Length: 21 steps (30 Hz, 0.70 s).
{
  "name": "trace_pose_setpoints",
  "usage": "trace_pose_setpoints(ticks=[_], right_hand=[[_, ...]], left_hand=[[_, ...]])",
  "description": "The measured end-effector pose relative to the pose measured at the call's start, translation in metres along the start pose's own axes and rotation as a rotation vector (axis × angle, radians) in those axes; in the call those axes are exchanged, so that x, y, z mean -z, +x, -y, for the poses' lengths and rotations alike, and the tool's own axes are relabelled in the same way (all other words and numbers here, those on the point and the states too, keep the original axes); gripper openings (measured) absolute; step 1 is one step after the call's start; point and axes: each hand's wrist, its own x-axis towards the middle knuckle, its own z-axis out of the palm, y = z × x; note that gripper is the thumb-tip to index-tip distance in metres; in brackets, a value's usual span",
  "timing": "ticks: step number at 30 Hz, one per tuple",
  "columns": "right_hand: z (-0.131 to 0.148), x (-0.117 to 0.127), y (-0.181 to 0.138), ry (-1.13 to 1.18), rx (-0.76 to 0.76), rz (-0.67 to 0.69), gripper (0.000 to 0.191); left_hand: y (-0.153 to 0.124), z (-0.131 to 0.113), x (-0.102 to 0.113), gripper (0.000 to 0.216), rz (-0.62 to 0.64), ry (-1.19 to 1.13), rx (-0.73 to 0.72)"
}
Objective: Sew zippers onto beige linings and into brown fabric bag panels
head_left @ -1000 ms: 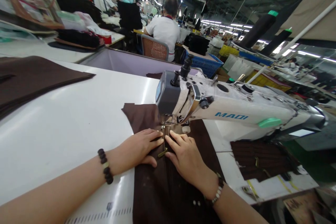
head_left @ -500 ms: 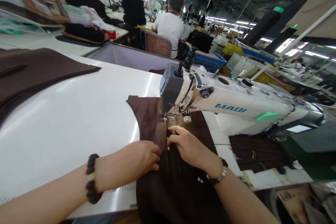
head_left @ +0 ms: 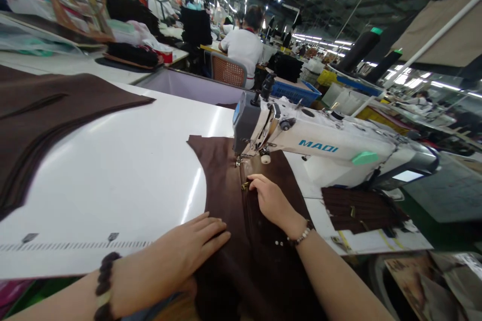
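Note:
A dark brown fabric piece [head_left: 218,175] lies under the needle of a white sewing machine [head_left: 289,138], its lower end hanging over the table edge. My left hand [head_left: 176,248] rests flat on the fabric's left side, fingers stretched out. On the seam line in front of the presser foot [head_left: 238,161] sits a brass zipper pull [head_left: 244,186]. The thumb and forefinger of my right hand [head_left: 273,200] are closed on it. Two small white dots [head_left: 278,243] show on the fabric beside my right wrist.
Stacked brown panels [head_left: 56,110] cover the table's left side. More brown pieces with brass pulls [head_left: 361,208] lie right, below the machine arm. A printed ruler [head_left: 75,246] runs along the front edge. Beyond are a blue crate [head_left: 295,91] and a seated person [head_left: 243,50].
My left hand has flattened out and shifted down and left. My right fingers have moved slightly up along the seam with the zipper pull, which now sits closer to the presser foot.

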Motion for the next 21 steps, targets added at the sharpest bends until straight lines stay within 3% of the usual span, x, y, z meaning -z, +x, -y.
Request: trace_pose_setpoints(ticks=[4,6,11,16,18,21], right_hand=[[0.001,0.002,-0.017,0.030,0.007,-0.029,0.023],[0.013,0.008,-0.034,0.046,0.017,0.042,0.025],[0.043,0.029,-0.088,0.149,0.067,0.465,0.080],[0.047,0.029,-0.115,0.194,0.078,0.530,0.111],[0.049,0.023,-0.116,0.162,0.046,0.484,0.106],[0.053,0.014,-0.113,0.215,-0.046,0.309,0.070]], left_hand=[[-0.006,-0.003,-0.011,0.063,-0.067,0.108,-0.051],[-0.009,-0.002,-0.013,0.061,-0.132,0.148,-0.088],[-0.011,0.002,-0.007,0.061,-0.233,0.119,-0.194],[0.011,-0.009,0.018,0.046,-0.395,-0.149,-0.194],[0.026,-0.017,0.029,0.032,-0.395,-0.278,-0.142],[0.046,-0.026,0.042,0.026,-0.422,-0.379,-0.068]])
